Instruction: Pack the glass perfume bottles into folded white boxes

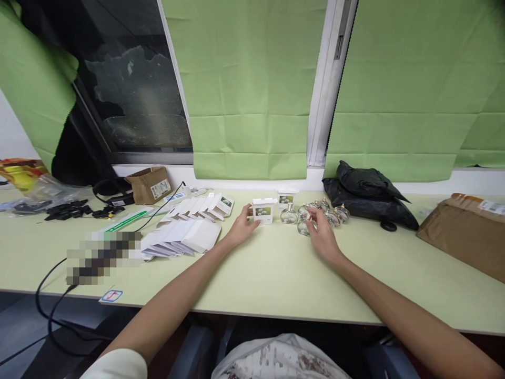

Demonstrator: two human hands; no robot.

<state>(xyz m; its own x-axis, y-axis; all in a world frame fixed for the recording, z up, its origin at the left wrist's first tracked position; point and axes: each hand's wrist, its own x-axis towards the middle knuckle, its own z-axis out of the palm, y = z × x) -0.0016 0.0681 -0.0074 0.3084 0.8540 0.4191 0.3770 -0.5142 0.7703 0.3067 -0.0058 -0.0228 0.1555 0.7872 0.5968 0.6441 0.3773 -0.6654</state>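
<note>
My left hand (pixel 240 230) is closed around the left side of a small white carton (pixel 263 212) with a green picture on its front. That carton stands upright on the table. Fingers of my right hand (pixel 324 236) pinch the top of a round clear glass bottle (pixel 303 228), which looks like a perfume bottle. Another such bottle (pixel 289 215) stands between the carton and my right hand. More of these bottles (pixel 342 213) cluster behind and beside my right hand, partly hidden by it. A second white carton (pixel 286 199) stands behind the first.
Left of my hands lie flattened white cartons (pixel 203 235) and a row of formed ones (pixel 213 205). Cables and an open brown box (pixel 152 185) are farther left. Black plastic bags (pixel 366 195) and a large cardboard box (pixel 465 231) occupy the table's right side.
</note>
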